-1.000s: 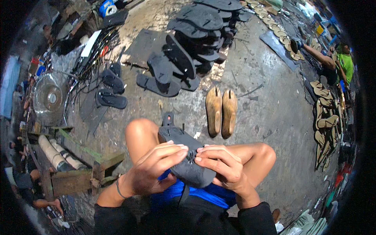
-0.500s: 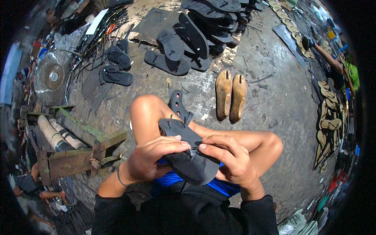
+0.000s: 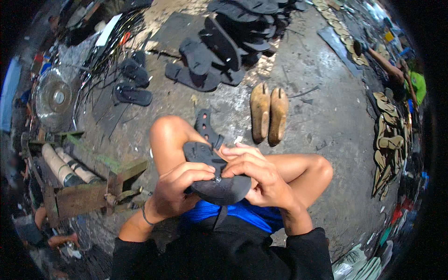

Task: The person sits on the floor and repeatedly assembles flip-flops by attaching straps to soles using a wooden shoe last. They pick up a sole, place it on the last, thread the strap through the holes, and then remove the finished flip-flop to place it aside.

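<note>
A black sandal sole (image 3: 223, 190) is held over my lap, its wide rounded end toward me and its other end pointing away. My left hand (image 3: 179, 183) grips its left edge, the thumb pressed on top near the middle. From the right side my right hand (image 3: 261, 176) holds it, fingers bent over the upper face and the thumb side below. Between the two hands a small shiny patch shows on the sole. Dark straps near its far end are partly covered by my fingers. Past the sole, a dark clog with holes (image 3: 206, 127) is on my foot.
Two wooden shoe lasts (image 3: 269, 114) stand ahead on the floor. Black soles (image 3: 210, 58) are heaped beyond, with flip-flops (image 3: 133, 94) left of them. A wooden frame (image 3: 81, 198) and fan (image 3: 56, 96) are at left. Tan sandals (image 3: 388, 135) line the right; another person's arm (image 3: 389, 67) reaches there.
My right hand has shifted left and higher across the sole, its fingers now more bent. The sole's near end has tipped up slightly. The whole view has moved a little.
</note>
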A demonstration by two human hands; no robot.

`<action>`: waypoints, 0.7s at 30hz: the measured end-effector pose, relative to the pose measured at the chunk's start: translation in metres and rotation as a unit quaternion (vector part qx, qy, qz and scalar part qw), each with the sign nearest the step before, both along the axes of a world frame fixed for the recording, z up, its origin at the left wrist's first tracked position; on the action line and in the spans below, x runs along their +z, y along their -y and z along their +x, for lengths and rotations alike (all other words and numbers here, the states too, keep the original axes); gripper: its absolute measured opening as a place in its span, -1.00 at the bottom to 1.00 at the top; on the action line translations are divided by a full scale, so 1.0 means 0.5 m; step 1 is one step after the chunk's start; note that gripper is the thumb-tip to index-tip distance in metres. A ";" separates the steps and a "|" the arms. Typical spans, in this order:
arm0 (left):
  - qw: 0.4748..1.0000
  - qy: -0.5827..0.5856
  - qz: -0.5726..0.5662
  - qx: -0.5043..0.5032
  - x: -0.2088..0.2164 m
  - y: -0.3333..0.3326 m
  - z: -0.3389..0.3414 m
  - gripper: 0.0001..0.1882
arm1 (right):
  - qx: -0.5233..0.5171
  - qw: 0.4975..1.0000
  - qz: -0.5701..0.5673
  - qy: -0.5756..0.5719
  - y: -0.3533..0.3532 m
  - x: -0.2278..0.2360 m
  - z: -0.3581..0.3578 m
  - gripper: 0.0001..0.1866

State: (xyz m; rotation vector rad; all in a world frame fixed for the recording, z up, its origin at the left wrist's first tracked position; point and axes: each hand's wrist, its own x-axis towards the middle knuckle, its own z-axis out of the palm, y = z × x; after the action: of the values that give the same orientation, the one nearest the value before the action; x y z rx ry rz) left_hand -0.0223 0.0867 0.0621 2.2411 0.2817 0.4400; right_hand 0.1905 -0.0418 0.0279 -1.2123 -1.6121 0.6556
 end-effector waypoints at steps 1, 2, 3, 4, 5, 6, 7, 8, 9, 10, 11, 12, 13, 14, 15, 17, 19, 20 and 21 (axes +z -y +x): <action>0.999 0.041 0.026 0.014 -0.003 -0.001 0.014 -0.56 | -0.007 1.000 0.015 -0.013 -0.007 -0.006 0.011 -0.58; 0.995 0.083 0.050 0.029 -0.001 -0.002 0.029 -0.56 | -0.003 0.998 0.054 -0.037 -0.023 -0.016 0.032 -0.57; 0.985 0.150 0.062 0.060 0.004 -0.001 0.054 -0.56 | 0.004 0.995 0.088 -0.045 -0.039 -0.023 0.059 -0.47; 0.978 0.133 0.014 0.161 0.014 0.012 0.050 -0.56 | -0.087 0.992 0.027 -0.085 -0.047 -0.038 0.079 -0.38; 0.958 0.113 -0.035 0.262 0.023 0.026 0.045 -0.56 | -0.175 0.976 -0.035 -0.127 -0.055 -0.061 0.102 -0.30; 0.927 0.204 -0.217 0.230 0.021 0.027 0.065 -0.49 | -0.318 0.945 -0.062 -0.055 -0.066 -0.131 0.147 -0.23; 0.918 0.149 -0.283 0.233 0.028 0.040 0.064 -0.44 | -0.450 0.889 -0.086 0.011 -0.071 -0.231 0.195 -0.15; 0.919 0.088 -0.319 0.214 0.006 0.048 0.054 -0.43 | -0.496 0.851 -0.166 0.053 -0.050 -0.320 0.228 -0.09; 0.916 0.024 -0.349 0.198 -0.037 0.057 0.038 -0.41 | -0.532 0.806 -0.244 0.088 -0.038 -0.393 0.248 -0.03; 0.864 0.001 -0.468 0.187 -0.093 0.081 0.012 -0.40 | -0.501 0.790 -0.336 0.111 -0.039 -0.441 0.246 -0.02; 0.794 -0.024 -0.581 0.176 -0.145 0.110 -0.015 -0.39 | -0.462 0.765 -0.429 0.133 -0.035 -0.470 0.236 -0.01; 0.750 -0.073 -0.643 0.133 -0.176 0.129 -0.030 -0.36 | -0.468 0.764 -0.425 0.128 -0.035 -0.482 0.232 -0.05; 0.697 -0.112 -0.703 0.088 -0.167 0.147 -0.017 -0.34 | -0.474 0.763 -0.419 0.132 -0.038 -0.484 0.241 -0.09; 0.649 -0.087 -0.754 0.050 -0.146 0.177 0.001 -0.34 | -0.481 0.761 -0.413 0.137 -0.034 -0.487 0.244 -0.12; 0.598 -0.058 -0.799 0.014 -0.096 0.194 0.037 -0.34 | -0.500 0.768 -0.394 0.076 -0.025 -0.483 0.242 -0.22; 0.655 -0.063 -0.753 -0.028 -0.110 0.192 0.039 -0.35 | -0.527 0.777 -0.341 -0.047 -0.031 -0.439 0.246 -0.40; 0.711 -0.041 -0.701 -0.036 -0.127 0.177 0.044 -0.33 | -0.506 0.775 -0.258 -0.278 -0.011 -0.369 0.235 -0.53; 0.738 -0.019 -0.674 -0.021 -0.130 0.162 0.049 -0.31 | -0.439 0.763 -0.201 -0.430 0.009 -0.336 0.222 -0.54; 0.765 0.005 -0.644 -0.006 -0.143 0.143 0.052 -0.29 | -0.398 0.756 -0.192 -0.484 0.026 -0.302 0.207 -0.56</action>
State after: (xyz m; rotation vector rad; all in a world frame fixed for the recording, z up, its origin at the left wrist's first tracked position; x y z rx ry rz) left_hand 0.0038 0.0154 -0.0094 0.8682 0.3960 0.1318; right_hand 0.2941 -0.0548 -0.1231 -1.3442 -0.0335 0.8414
